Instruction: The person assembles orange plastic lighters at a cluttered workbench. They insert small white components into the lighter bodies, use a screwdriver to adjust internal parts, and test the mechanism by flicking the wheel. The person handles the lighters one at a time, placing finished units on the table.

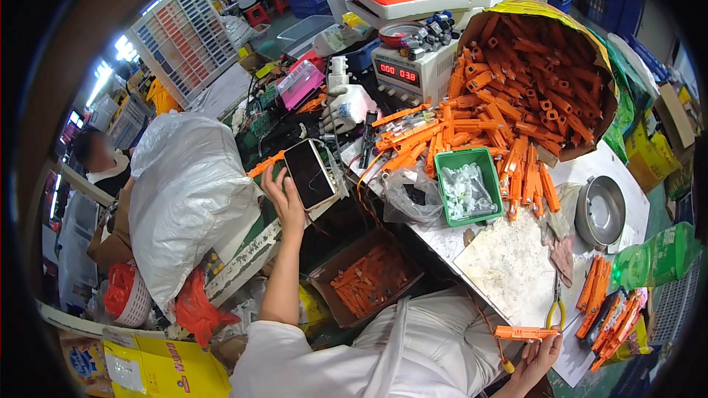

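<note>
My left hand (286, 203) reaches out beside a smartphone (310, 174) with a dark screen. Its fingers are apart at the phone's left edge; whether they touch the phone I cannot tell. An orange plastic piece (265, 164) lies just beyond those fingertips. Low on the right, my right hand (537, 362) pinches one end of a long orange plastic casing (522, 333), held level near the table's front edge. Yellow-handled pliers (557, 311) lie right behind that casing. A yellow-handled tool (507, 365) hangs from a cord left of my right hand.
Orange casings spill from a large sack (611, 66) at the back right. A green bin (474, 218) holds small white parts. Nearby are a metal bowl (600, 211), a power supply (413, 74) and a green bottle (656, 258). A cardboard box (341, 309) of orange pieces sits below the table.
</note>
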The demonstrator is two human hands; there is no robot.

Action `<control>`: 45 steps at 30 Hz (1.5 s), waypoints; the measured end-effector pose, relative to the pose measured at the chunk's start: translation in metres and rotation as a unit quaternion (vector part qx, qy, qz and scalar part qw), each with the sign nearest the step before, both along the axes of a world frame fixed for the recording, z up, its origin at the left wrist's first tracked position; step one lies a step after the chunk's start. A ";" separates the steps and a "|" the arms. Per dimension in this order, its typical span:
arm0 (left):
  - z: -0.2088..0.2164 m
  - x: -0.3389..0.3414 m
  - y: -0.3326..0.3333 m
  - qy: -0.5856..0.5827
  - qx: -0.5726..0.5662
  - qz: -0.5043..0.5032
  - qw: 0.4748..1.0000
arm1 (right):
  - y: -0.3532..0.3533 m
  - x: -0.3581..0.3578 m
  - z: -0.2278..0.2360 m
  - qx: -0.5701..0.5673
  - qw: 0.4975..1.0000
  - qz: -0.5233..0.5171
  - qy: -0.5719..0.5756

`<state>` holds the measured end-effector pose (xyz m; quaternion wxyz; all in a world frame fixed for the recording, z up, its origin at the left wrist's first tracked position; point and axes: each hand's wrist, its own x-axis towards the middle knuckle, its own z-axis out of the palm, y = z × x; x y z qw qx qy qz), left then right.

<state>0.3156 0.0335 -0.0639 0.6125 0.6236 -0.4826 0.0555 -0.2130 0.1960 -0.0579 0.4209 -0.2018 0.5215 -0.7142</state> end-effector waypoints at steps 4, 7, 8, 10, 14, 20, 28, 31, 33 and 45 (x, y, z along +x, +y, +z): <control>-0.001 0.000 0.001 -0.002 -0.008 0.011 1.000 | -0.001 0.000 -0.001 -0.001 1.000 0.009 -0.007; 0.000 -0.001 0.002 -0.004 -0.019 0.026 0.999 | -0.002 0.001 -0.001 0.006 1.000 0.007 -0.010; -0.001 -0.001 0.003 -0.007 -0.020 0.034 0.999 | -0.003 0.002 0.000 0.011 1.000 0.002 -0.009; -0.001 -0.001 0.005 -0.001 -0.023 0.039 0.999 | -0.004 0.003 0.000 0.013 1.000 0.001 -0.013; -0.002 -0.001 0.007 0.025 -0.039 0.026 0.999 | -0.006 0.007 0.004 0.014 1.000 0.004 -0.005; 0.000 -0.003 0.006 0.027 -0.034 0.036 0.998 | -0.005 0.006 0.001 0.001 1.000 0.016 -0.011; 0.001 -0.005 0.006 0.048 -0.038 0.003 0.998 | -0.004 0.010 0.001 0.008 1.000 -0.002 -0.009; 0.005 -0.009 0.008 0.071 -0.015 -0.011 0.997 | -0.004 0.010 0.000 0.006 1.000 -0.005 -0.010; 0.005 -0.007 0.011 0.106 0.021 -0.035 0.994 | -0.003 0.011 0.001 0.004 1.000 -0.004 -0.013; 0.001 -0.003 0.002 -0.030 0.008 0.001 1.000 | -0.003 0.012 -0.002 -0.004 1.000 0.018 0.002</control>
